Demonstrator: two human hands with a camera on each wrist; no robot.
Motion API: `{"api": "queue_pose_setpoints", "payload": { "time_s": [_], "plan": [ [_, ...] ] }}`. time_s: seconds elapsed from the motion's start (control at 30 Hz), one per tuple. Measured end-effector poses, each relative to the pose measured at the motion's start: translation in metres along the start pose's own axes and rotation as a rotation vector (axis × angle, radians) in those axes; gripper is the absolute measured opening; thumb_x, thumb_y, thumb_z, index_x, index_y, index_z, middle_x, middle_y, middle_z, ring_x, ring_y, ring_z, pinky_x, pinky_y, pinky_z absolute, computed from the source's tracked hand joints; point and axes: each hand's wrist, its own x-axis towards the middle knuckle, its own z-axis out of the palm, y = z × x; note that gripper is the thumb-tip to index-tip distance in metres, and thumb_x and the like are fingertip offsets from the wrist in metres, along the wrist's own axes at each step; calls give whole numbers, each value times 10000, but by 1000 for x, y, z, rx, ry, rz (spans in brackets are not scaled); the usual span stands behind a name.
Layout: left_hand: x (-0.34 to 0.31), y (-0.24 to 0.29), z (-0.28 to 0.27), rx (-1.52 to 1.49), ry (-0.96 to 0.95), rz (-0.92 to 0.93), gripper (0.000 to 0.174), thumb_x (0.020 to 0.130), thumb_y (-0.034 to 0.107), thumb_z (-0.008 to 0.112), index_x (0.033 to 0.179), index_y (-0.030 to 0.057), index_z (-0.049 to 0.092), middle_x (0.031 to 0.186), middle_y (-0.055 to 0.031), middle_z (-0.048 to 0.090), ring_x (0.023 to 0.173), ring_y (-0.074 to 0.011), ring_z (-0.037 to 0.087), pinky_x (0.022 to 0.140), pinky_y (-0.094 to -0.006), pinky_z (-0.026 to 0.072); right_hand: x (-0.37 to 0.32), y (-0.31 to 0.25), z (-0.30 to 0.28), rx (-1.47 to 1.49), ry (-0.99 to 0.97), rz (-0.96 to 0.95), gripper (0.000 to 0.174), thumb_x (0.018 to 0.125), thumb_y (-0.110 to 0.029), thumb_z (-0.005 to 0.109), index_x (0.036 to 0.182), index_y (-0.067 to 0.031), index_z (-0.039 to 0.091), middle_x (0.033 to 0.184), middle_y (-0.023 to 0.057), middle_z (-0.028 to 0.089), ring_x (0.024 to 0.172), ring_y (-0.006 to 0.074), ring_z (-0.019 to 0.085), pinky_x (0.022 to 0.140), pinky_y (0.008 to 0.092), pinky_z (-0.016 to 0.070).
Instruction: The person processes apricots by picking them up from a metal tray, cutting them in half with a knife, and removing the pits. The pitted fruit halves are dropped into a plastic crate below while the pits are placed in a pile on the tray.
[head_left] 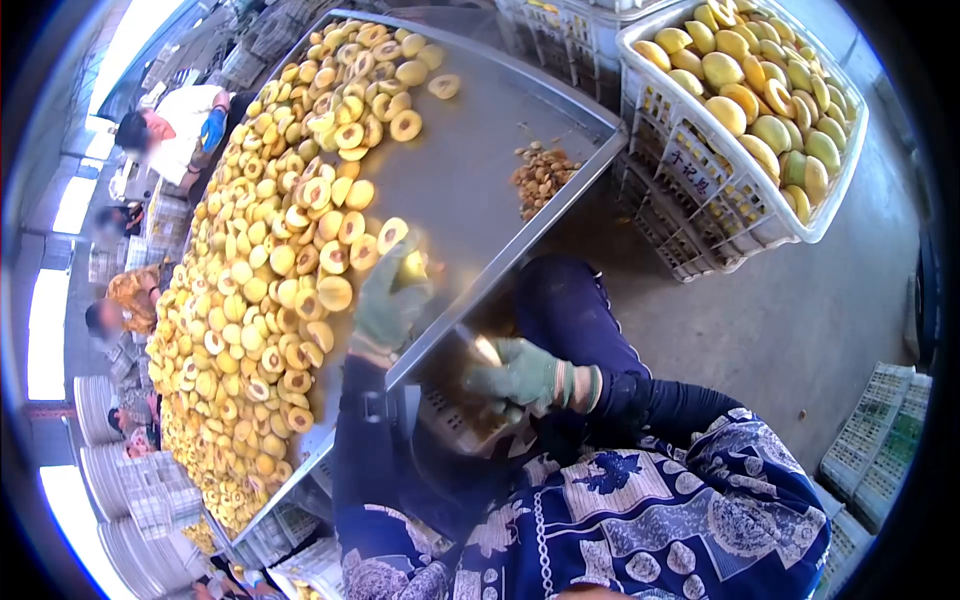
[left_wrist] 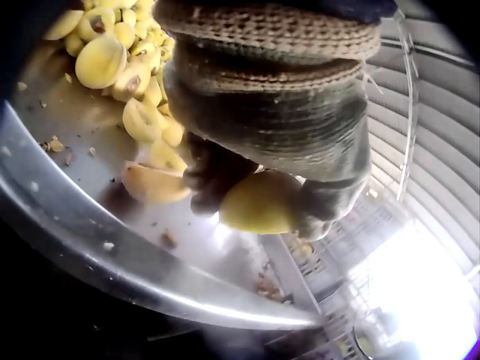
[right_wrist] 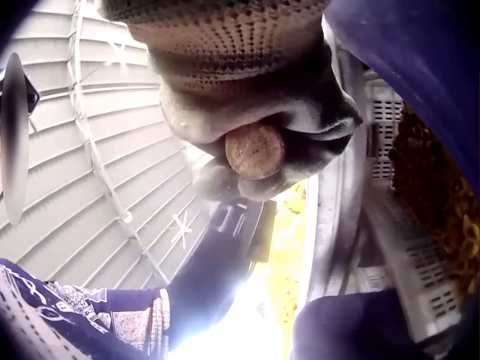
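In the head view my gloved left hand is over the near edge of the metal table, beside the heap of halved yellow peaches. It holds a yellow peach between fingers and thumb, as the left wrist view shows. My gloved right hand is just off the table's edge, close to my lap. Its fingers curl round a knife; the round butt of the wooden handle shows in the right wrist view. The knife's bright blade is blurred in the head view.
Peach pits lie piled near the table's far right corner. A white crate full of whole peaches stands to the right. The table has a raised metal rim. Several people sit across the table, one in a white shirt.
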Motion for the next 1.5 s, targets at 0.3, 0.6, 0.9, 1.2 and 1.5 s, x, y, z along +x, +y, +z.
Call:
{"api": "queue_pose_setpoints", "payload": {
  "time_s": [0.3,0.6,0.9,1.2,1.5],
  "plan": [
    [-108,17,43,-638,322,99,699,918,536,402,1328,-29,386,1138,-151,577,999,-280,590,897,-376,465,10,-15,46,-500,36,-271,345,835,-265,635,1084,-35,574,971,141,660,918,227,628,814,335,477],
    [-137,19,58,-599,518,178,551,962,407,346,1259,-46,447,1053,-142,579,893,-230,573,827,-343,459,11,11,63,-902,82,-292,446,932,-467,438,1101,-86,598,857,123,668,774,208,649,733,320,512],
    [-143,-2,43,-482,474,91,615,947,477,356,1168,-74,516,846,-202,640,729,-277,633,679,-332,527,5,6,64,-829,-102,-128,400,821,-285,584,1138,-44,548,1030,160,634,904,337,631,791,375,503],
    [-139,-14,35,-402,260,37,550,940,407,421,1117,-101,534,1033,-198,615,815,-245,635,712,-333,536,2,0,47,-886,-193,-8,387,816,-271,580,1142,-69,524,850,142,649,747,279,645,667,359,519],
    [-144,7,62,-734,545,5,493,938,379,481,1237,-12,493,1148,-152,554,929,-284,607,779,-377,522,-5,-1,43,-213,-290,149,214,832,-225,595,931,-36,581,641,41,567,435,112,504,382,246,408]
  ]
}}
